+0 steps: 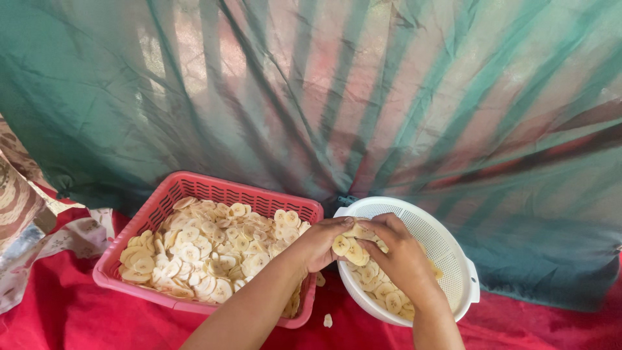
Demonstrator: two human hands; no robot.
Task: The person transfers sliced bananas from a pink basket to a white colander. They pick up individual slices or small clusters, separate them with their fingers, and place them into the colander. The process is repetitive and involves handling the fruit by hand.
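My left hand (319, 242) and my right hand (396, 249) meet over the near rim of a white perforated colander (447, 241). Together they clasp a clump of pale yellow banana slices (350, 247). More slices (382, 295) lie in the colander's bottom, under my right wrist. To the left stands a pink plastic basket (194, 188) heaped with several layers of the same slices (201, 253). My left forearm crosses the basket's right corner.
A red cloth (65, 311) covers the surface beneath both containers. One stray slice (328, 320) lies on it between them. A green and pink striped curtain (363, 97) hangs close behind. Patterned fabric (19, 194) bunches at the far left.
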